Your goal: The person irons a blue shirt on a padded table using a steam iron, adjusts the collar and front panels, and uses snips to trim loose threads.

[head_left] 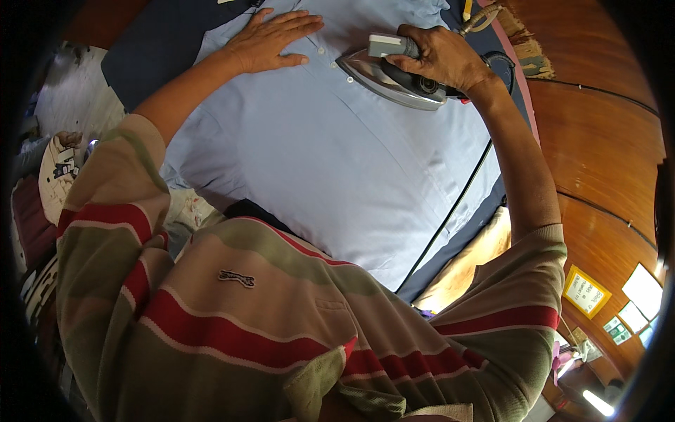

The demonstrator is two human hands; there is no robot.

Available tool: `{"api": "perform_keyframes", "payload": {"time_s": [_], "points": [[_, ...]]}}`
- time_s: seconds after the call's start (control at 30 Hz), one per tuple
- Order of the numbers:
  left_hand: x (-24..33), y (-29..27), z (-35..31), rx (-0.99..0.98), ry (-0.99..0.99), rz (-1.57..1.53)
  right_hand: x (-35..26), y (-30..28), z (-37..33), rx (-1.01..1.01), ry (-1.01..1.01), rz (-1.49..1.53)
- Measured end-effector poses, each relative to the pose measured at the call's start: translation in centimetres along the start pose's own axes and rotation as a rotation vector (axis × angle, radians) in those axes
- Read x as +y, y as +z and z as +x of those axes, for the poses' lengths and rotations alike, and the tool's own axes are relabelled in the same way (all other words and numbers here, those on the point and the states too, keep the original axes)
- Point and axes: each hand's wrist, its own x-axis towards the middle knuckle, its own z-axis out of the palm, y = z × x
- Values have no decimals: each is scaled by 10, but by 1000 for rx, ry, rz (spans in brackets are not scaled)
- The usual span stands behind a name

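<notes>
A light blue button-up shirt [302, 162] lies spread over a dark-covered ironing surface [144, 67]. My right hand [443, 60] is closed round the handle of an iron [394, 84], whose metal soleplate rests on the shirt with its tip pointing left, beside the small white buttons [334, 65]. To the left of the buttons, my left hand [271, 46] lies flat on the fabric with its fingers spread. A black cord [450, 211] runs across the right part of the shirt toward my body.
Brown wood panelling [598, 148] stands on the right, with a yellow-framed notice [586, 292] on it. A hose [481, 20] curves behind the iron. Piled clothes [60, 176] sit at the far left. A tan cloth [471, 267] lies by my right sleeve.
</notes>
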Motion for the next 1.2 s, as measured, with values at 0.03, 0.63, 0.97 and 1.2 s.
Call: {"api": "perform_keyframes", "payload": {"time_s": [0.03, 0.63, 0.97, 1.2], "points": [[0, 0, 0, 6, -7, 2, 3, 1, -3, 1, -4, -2], [-1, 1, 0, 40, 22, -17, -21, 10, -85, 49, 168, 146], [-6, 1, -1, 7, 77, 21, -64, 26, -85, 180, 620, 229], [-6, -5, -1, -33, 90, -16, -22, 24, -79, 231, 681, 316]]}}
